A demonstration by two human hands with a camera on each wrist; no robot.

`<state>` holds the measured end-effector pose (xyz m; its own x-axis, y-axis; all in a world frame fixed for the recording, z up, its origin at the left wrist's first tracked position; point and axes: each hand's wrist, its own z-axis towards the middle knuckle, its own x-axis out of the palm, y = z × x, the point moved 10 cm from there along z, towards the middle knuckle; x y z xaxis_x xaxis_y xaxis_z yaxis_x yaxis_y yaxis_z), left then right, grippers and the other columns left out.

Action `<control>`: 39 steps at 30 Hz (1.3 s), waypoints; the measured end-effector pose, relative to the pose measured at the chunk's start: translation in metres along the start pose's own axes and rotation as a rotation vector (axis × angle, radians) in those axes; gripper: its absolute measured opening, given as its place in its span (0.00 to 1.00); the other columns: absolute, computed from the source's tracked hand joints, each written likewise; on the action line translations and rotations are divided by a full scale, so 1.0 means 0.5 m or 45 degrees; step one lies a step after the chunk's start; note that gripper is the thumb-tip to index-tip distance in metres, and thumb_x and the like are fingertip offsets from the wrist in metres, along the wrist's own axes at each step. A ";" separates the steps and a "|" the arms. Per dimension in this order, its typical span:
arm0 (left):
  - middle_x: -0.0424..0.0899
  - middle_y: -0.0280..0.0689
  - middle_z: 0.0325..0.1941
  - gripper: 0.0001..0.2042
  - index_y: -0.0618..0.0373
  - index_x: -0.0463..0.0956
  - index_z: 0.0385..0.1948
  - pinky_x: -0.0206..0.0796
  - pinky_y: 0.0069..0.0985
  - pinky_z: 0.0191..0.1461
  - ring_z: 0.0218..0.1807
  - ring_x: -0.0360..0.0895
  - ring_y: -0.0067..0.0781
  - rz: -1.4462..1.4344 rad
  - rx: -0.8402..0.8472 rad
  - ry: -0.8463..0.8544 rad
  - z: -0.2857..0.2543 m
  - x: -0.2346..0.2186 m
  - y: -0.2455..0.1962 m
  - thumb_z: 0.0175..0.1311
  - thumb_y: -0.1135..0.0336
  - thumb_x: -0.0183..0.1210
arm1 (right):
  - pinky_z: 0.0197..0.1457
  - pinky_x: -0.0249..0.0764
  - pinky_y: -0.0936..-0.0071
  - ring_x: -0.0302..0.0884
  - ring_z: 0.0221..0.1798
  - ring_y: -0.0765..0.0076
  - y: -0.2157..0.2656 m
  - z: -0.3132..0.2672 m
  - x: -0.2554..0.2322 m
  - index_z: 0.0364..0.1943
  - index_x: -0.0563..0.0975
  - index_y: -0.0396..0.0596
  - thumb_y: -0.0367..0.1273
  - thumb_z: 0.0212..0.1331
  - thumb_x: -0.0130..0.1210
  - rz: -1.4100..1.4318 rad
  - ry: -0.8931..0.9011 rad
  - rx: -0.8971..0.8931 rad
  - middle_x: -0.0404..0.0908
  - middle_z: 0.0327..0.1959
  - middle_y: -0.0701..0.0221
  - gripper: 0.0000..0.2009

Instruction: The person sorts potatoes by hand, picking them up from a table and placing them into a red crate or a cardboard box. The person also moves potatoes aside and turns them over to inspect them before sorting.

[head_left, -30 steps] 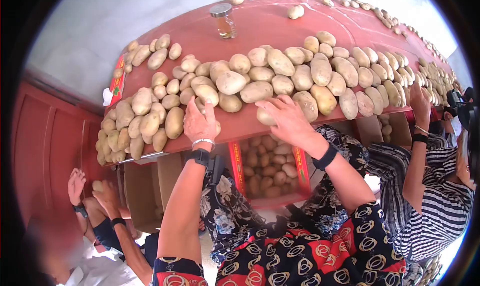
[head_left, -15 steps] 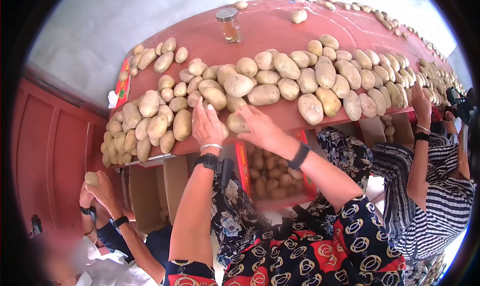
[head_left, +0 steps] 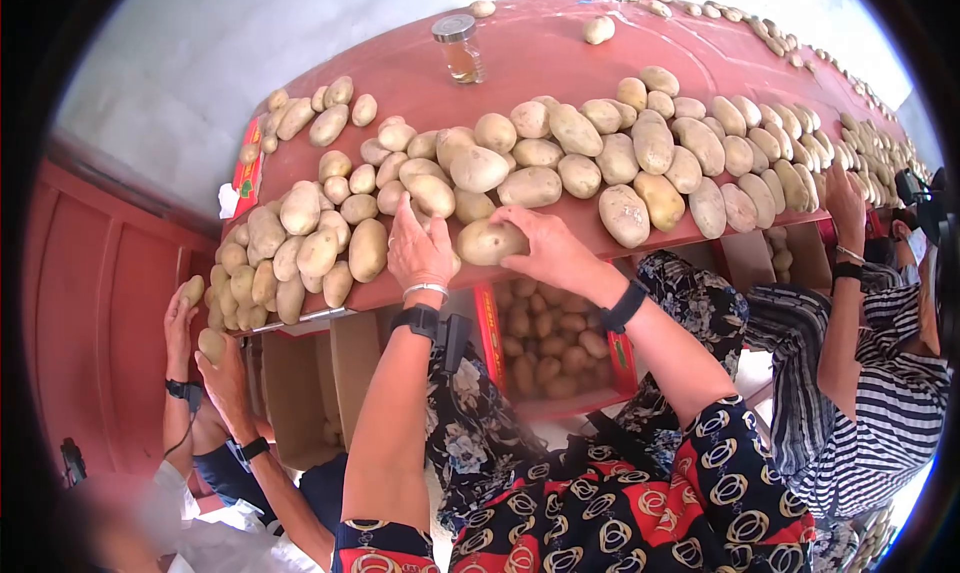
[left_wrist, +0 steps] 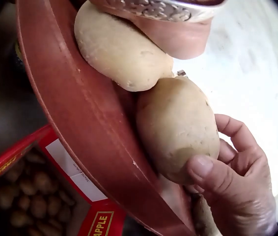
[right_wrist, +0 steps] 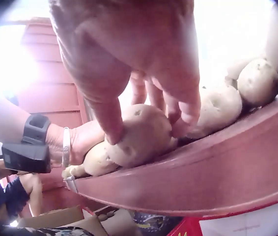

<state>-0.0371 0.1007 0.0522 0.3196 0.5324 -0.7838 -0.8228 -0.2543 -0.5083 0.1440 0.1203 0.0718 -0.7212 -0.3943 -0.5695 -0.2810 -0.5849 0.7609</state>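
Observation:
Between the thumb and curled fingers of my right hand [head_left: 552,248] is a pale oval potato [head_left: 490,242], pinched at the table's front edge. The right wrist view shows that potato [right_wrist: 141,135] under the fingertips. My left hand [head_left: 418,251], wearing a silver bracelet, rests at the front of the potato pile with its fingers fairly straight. Another potato [left_wrist: 122,46] lies against the left palm, mostly covered by the hand in the head view. In the left wrist view these two potatoes lie end to end by the red table edge.
Heaped potatoes [head_left: 535,187] spread along the red table [head_left: 400,68]. A glass jar [head_left: 460,51] stands behind. Below the edge are a red box [head_left: 490,343] of potatoes and a cardboard box [head_left: 300,393]. People sit on both sides; the left one's hands [head_left: 228,378] hold potatoes.
My right hand has shifted left along the table edge, bringing its potato close beside my left hand. The left hand stays by the pile. The person at left has spread their hands apart.

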 end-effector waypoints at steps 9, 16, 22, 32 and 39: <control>0.68 0.46 0.59 0.29 0.56 0.61 0.59 0.65 0.42 0.55 0.52 0.72 0.53 0.199 -0.153 0.154 0.003 0.004 -0.007 0.55 0.54 0.54 | 0.56 0.70 0.61 0.71 0.53 0.47 -0.006 -0.010 0.002 0.51 0.68 0.41 0.28 0.43 0.60 -0.150 0.010 0.020 0.74 0.48 0.53 0.26; 0.68 0.45 0.59 0.28 0.56 0.65 0.56 0.65 0.42 0.55 0.52 0.72 0.53 0.220 -0.111 0.147 0.004 0.013 -0.001 0.56 0.50 0.53 | 0.55 0.71 0.61 0.71 0.52 0.46 -0.010 0.004 0.008 0.52 0.69 0.41 0.26 0.46 0.59 -0.110 0.015 0.056 0.72 0.50 0.52 0.24; 0.70 0.46 0.59 0.32 0.57 0.66 0.56 0.61 0.41 0.59 0.57 0.69 0.50 0.204 -0.166 0.202 -0.002 0.004 -0.007 0.56 0.42 0.52 | 0.54 0.72 0.59 0.73 0.50 0.46 -0.006 0.021 0.008 0.51 0.70 0.41 0.25 0.46 0.59 -0.185 0.016 0.057 0.74 0.46 0.52 0.23; 0.65 0.54 0.63 0.46 0.62 0.53 0.64 0.58 0.42 0.62 0.60 0.67 0.54 0.196 -0.180 0.239 -0.002 0.002 -0.024 0.51 0.33 0.52 | 0.52 0.71 0.58 0.73 0.48 0.46 -0.030 0.019 0.029 0.53 0.70 0.42 0.29 0.47 0.59 -0.246 -0.013 0.105 0.76 0.43 0.54 0.24; 0.62 0.53 0.65 0.50 0.63 0.51 0.65 0.59 0.42 0.62 0.61 0.66 0.55 0.186 -0.134 0.225 -0.002 0.007 -0.018 0.47 0.32 0.56 | 0.55 0.70 0.57 0.72 0.50 0.44 -0.016 0.016 0.020 0.53 0.69 0.40 0.28 0.47 0.57 -0.229 -0.129 0.086 0.76 0.44 0.50 0.24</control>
<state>-0.0282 0.1044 0.0536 0.2855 0.3368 -0.8972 -0.8159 -0.4057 -0.4120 0.1342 0.1265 0.0628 -0.7148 -0.2125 -0.6663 -0.4503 -0.5891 0.6709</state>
